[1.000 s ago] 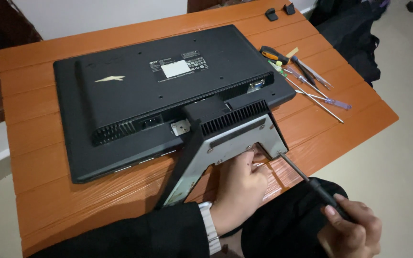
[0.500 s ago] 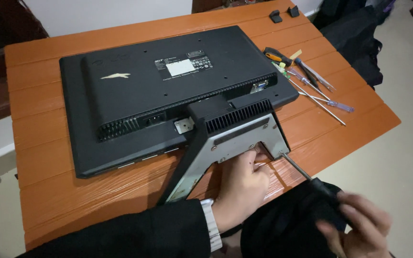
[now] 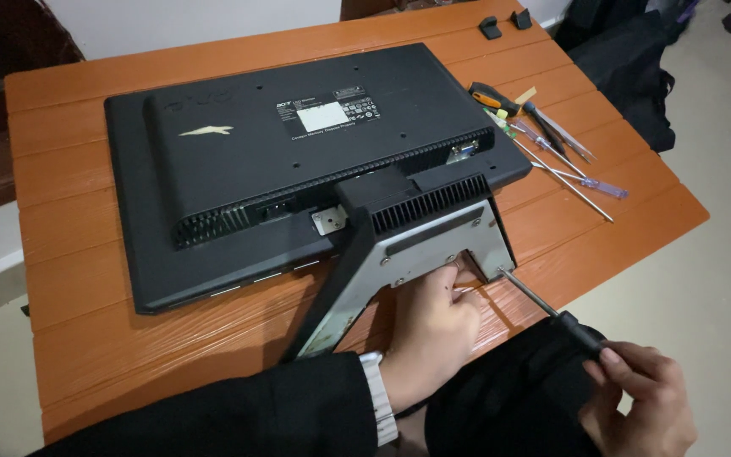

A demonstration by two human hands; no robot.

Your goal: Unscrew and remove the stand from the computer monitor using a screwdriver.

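Monitor point(image 3: 298, 161) is laid face down on the orange tabletop point(image 3: 69, 254), with the stand point(image 3: 416, 254) sticking out toward 6 o'clock. The stand's grey metal plate is steadied by the left hand point(image 3: 433, 334), fingers curled against its lower edge near the cutout. A screwdriver point(image 3: 552, 309) is gripped by its black handle in the right hand point(image 3: 636, 402) at about 4 o'clock, fingers wrapped shut around it, and the tip is set at a screw on the plate's lower right corner.

Worth noting: the shaft is angled pretty low rather than held square to the screw, so the tip could probably be cammed out and the head chewed up. If it slips, the left fingers right beside the tip could get jabbed. The stand could also flop once it's loosened, since it's only braced by that one hand.

Spare screwdrivers point(image 3: 543, 140) are scattered at 2 o'clock, two small black pieces point(image 3: 505, 23) at the far edge.
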